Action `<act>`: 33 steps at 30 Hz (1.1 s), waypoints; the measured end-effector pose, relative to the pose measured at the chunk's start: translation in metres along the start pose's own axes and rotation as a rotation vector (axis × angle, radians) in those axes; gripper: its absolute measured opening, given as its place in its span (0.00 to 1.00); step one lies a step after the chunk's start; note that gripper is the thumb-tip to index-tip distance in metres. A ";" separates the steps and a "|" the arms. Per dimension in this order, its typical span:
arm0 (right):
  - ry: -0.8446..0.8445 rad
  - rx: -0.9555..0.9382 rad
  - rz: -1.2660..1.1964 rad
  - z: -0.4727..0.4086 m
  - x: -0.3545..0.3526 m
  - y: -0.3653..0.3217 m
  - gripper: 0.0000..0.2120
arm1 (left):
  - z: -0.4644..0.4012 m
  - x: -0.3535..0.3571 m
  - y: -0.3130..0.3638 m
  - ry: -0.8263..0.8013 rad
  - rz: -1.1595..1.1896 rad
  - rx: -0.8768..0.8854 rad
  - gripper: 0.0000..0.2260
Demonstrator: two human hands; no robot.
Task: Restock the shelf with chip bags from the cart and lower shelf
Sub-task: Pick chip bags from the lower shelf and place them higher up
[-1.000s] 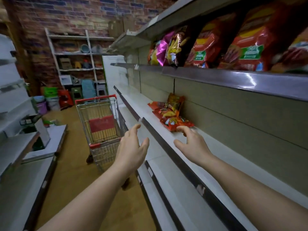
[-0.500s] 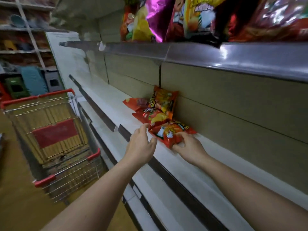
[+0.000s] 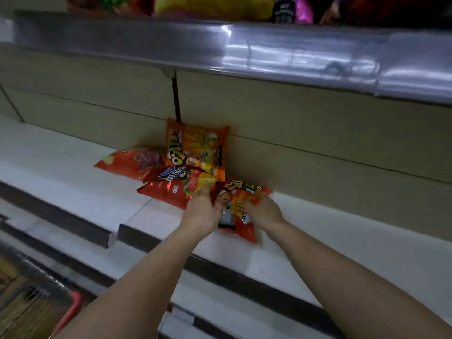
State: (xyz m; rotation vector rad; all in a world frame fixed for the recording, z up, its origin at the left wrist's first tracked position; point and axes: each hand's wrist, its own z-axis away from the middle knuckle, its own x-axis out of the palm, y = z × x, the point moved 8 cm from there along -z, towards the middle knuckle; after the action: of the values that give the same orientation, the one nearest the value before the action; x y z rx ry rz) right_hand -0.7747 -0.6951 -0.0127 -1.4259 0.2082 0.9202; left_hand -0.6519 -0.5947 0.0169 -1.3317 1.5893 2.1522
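A red-orange chip bag (image 3: 238, 204) with a cartoon figure lies on the white lower shelf (image 3: 73, 182). My left hand (image 3: 201, 214) grips its left edge and my right hand (image 3: 263, 211) grips its right edge. Just behind it lie a red bag (image 3: 166, 190) and another red bag (image 3: 127, 163), both flat. An orange bag (image 3: 195, 148) stands upright against the beige back panel. More bags (image 3: 220, 6) fill the shelf above, mostly cut off by the frame's top edge.
The upper shelf's shiny metal rail (image 3: 269, 57) juts out overhead. A dark price rail (image 3: 244, 277) runs along the lower shelf's front edge. The cart's red-trimmed corner (image 3: 71, 311) shows at the bottom left. Bare shelf surface extends left and right of the bags.
My view has swung toward the shelf and come closer. Both hands have closed round the nearest chip bag, which they were only reaching and touching before. The cart has slid almost out of view.
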 end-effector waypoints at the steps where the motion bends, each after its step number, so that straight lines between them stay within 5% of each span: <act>1: 0.003 0.042 -0.036 -0.005 0.004 0.004 0.16 | -0.006 0.003 -0.002 -0.019 0.025 -0.003 0.21; 10: 0.100 0.267 -0.287 -0.043 0.035 0.040 0.38 | -0.041 0.039 -0.020 -0.231 0.208 -0.113 0.25; 15: -0.002 0.356 -0.548 -0.035 0.033 0.056 0.30 | -0.036 0.045 -0.022 -0.251 0.374 -0.202 0.25; 23: 0.167 0.005 -0.572 0.001 -0.036 0.006 0.26 | -0.026 0.030 0.003 -0.247 0.696 -0.304 0.27; 30: -0.092 -0.177 -0.560 0.007 -0.016 -0.070 0.27 | -0.018 -0.022 -0.005 -0.154 0.728 -0.295 0.39; 33: -0.219 -0.211 -0.480 0.005 0.013 -0.091 0.28 | -0.014 -0.043 -0.029 -0.079 0.761 -0.294 0.34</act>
State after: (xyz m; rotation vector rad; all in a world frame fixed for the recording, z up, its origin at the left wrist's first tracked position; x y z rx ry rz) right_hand -0.7084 -0.6742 0.0484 -1.4646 -0.3918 0.7035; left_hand -0.6017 -0.5783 0.0276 -0.7264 2.0337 2.9089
